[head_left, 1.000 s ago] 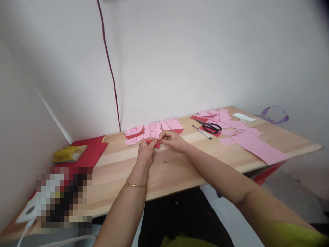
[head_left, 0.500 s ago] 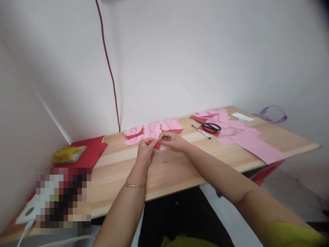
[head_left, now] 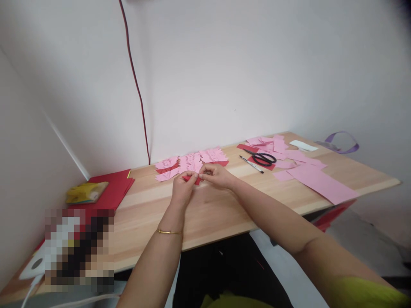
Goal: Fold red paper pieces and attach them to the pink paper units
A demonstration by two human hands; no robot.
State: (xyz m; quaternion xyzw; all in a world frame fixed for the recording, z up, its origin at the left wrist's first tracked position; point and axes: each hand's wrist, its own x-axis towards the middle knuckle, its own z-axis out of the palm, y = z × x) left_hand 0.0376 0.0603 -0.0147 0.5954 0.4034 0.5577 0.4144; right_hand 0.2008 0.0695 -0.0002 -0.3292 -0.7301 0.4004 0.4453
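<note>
Red paper piece point(head_left: 196, 180) pinched between both hands.

Pink paper pieces point(head_left: 192, 161), red sheets point(head_left: 112, 188), black-handled scissors point(head_left: 263, 158), pale wooden table point(head_left: 208, 214), perhaps yellow packet point(head_left: 85, 192).
</note>
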